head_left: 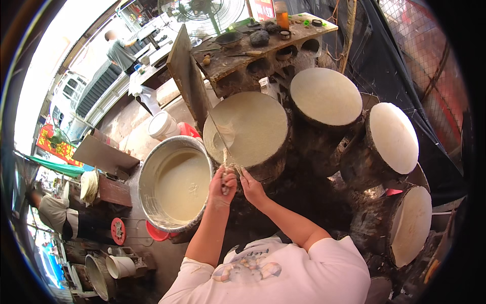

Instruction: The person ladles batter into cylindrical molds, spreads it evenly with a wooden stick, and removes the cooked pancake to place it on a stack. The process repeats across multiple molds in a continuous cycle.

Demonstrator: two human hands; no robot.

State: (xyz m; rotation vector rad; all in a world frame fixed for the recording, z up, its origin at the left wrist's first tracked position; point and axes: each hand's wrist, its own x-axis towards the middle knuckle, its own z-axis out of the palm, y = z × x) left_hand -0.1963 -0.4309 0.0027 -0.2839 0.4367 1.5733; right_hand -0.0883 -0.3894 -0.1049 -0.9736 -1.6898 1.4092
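Observation:
My left hand (223, 187) is closed around the handle (225, 156) of a ladle-like tool, whose blurred head (224, 136) is over the near left part of a round griddle (262, 125). A thin, even pale layer covers that griddle. In my right hand (252, 189), beside the left, is the near end of a long thin strip (217, 127), which slants over the griddle's left side. Left of my hands stands a large metal basin (151, 171) with cream-coloured batter (182, 190) in it.
Three more round griddles, (326, 97) (394, 138) (412, 226) curve around to my right, with pale surfaces. A wooden board (186, 72) stands upright beyond the griddle, by a cluttered bench (228, 68). A white bucket (163, 124) stands behind the basin. Two people (123, 53) (59, 214) are farther left.

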